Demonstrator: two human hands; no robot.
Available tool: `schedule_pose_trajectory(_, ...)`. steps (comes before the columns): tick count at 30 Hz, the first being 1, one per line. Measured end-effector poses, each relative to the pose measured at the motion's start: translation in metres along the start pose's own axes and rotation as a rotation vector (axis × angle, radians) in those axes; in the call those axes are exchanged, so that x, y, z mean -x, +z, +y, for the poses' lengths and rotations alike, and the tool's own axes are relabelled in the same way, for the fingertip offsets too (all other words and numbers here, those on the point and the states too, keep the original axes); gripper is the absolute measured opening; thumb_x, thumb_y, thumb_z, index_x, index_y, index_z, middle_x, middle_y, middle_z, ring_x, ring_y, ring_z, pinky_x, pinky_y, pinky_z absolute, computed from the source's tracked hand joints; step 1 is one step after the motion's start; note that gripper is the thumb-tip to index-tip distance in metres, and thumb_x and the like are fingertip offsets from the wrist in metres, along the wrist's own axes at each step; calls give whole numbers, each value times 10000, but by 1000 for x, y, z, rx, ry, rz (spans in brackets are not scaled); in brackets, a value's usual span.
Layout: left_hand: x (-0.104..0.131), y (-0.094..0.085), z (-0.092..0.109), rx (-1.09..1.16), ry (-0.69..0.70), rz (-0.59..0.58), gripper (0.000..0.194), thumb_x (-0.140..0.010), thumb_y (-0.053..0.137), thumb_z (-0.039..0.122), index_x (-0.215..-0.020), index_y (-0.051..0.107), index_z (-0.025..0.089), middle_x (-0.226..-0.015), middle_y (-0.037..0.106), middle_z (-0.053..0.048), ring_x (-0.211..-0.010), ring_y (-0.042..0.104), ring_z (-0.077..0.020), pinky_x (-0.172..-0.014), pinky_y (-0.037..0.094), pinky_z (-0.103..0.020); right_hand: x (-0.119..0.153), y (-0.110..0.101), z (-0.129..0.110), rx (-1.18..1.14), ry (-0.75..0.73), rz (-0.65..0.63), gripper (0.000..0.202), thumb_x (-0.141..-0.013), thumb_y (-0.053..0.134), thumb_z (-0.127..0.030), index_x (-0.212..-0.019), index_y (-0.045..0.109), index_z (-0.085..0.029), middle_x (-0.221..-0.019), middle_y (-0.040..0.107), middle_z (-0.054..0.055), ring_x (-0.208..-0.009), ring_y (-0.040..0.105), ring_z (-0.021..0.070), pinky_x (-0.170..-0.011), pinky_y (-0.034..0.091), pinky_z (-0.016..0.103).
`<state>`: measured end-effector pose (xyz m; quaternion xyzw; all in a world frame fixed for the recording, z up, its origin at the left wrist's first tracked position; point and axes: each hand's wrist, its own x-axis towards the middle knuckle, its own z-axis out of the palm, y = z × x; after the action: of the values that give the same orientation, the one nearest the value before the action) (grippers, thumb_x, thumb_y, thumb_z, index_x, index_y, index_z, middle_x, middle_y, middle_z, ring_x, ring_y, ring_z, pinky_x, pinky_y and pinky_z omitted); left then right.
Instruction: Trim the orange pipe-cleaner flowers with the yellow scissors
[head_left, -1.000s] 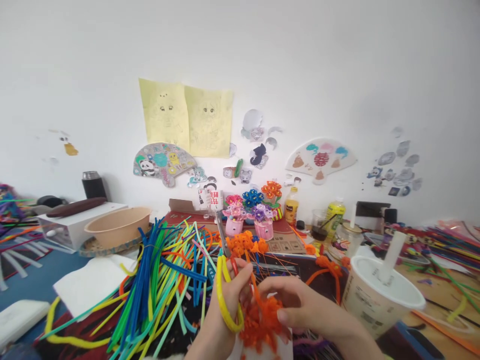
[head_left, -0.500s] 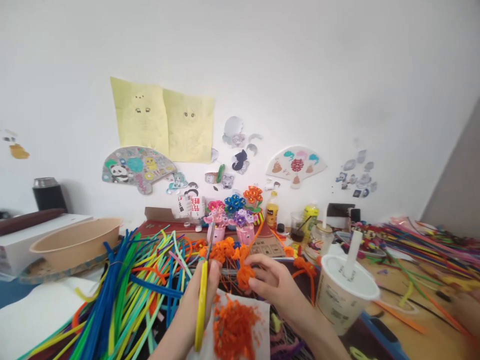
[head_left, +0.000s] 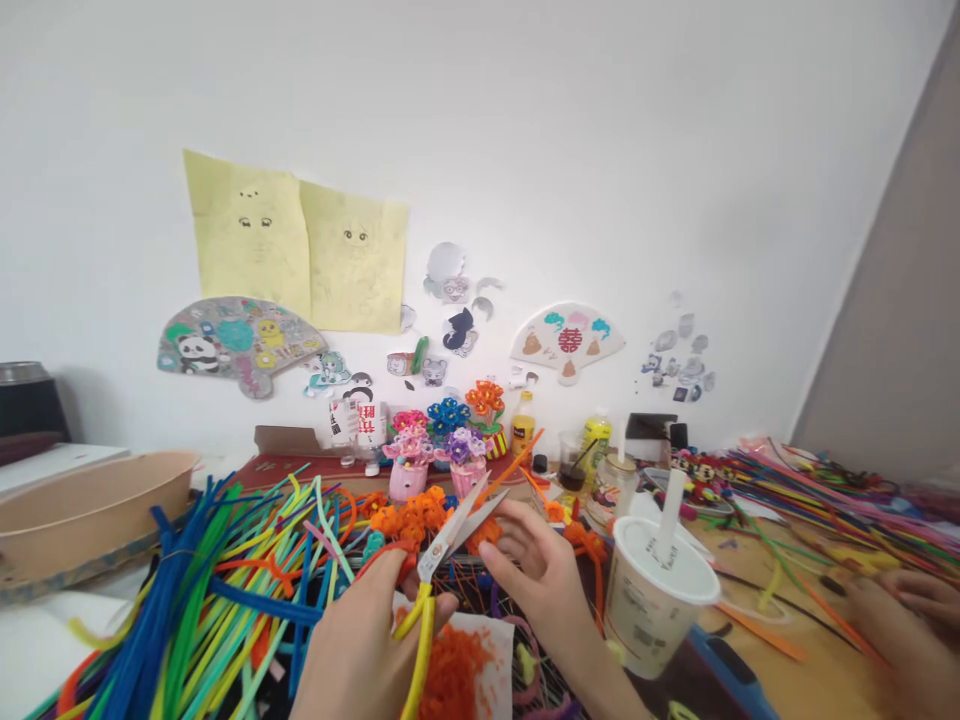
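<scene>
In my left hand (head_left: 367, 635) is a pair of scissors (head_left: 427, 590) with yellow handles, the fingers closed around them. Their blades stand apart and point up and right. My right hand (head_left: 540, 565) pinches an orange fuzzy pipe-cleaner piece (head_left: 484, 534), partly hidden behind the blades and fingers. An orange stem (head_left: 517, 462) sticks up from near that piece. Below the hands, orange fluff clippings (head_left: 461, 670) lie heaped on white paper (head_left: 504, 650). Just beyond the scissors sit several orange fuzzy flowers (head_left: 409, 520).
Bundles of coloured pipe cleaners (head_left: 202, 600) spread on the left beside a beige basin (head_left: 90, 500). A lidded cup with a straw (head_left: 660, 590) stands close to my right forearm. Small flower pots (head_left: 409, 478) and bottles (head_left: 523, 425) line the back. Another person's hand (head_left: 900, 620) is at far right.
The scissors have swung from upright and closed to leaning right, their blades now spread by the orange piece. The view has turned slightly right, and the other person's hand shows more.
</scene>
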<state>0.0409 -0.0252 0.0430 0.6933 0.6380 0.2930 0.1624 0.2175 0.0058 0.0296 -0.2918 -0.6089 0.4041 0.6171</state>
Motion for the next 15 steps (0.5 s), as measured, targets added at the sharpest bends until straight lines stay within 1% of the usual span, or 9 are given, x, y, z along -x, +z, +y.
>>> schedule_pose_trajectory(2,1,0,0,-23,2,-6,187,-821,483,446,-819,480,259,-807,658,-30,-743,608,-249,-639,330,-281,1,1,0,-12,-12,-15,322,-808,721,-334,-1078,648,-175,-1033,705,96,-927,674,229,-823,546,341)
schedule_pose_trajectory(7,1,1,-1,-23,5,-33,226,-839,462,468,-890,502,251,-869,680,-49,-753,615,-251,-665,355,-295,2,2,2,-31,-18,-24,303,-801,736,-303,-1077,665,-203,-1074,692,81,-979,662,222,-816,548,309)
schedule_pose_trajectory(12,0,-1,2,-35,-13,-60,242,-842,437,472,-918,499,251,-894,685,-57,-771,622,-258,-686,368,-310,1,1,4,-13,-39,-1,312,-794,743,-307,-1083,676,-209,-1067,678,73,-961,658,214,-793,553,287)
schedule_pose_trajectory(15,0,-2,4,-52,-29,-80,225,-832,433,457,-893,494,249,-904,687,-72,-796,628,-268,-687,373,-314,1,1,3,-4,-46,0,311,-795,744,-296,-1087,675,-214,-1077,669,72,-973,653,215,-802,550,286)
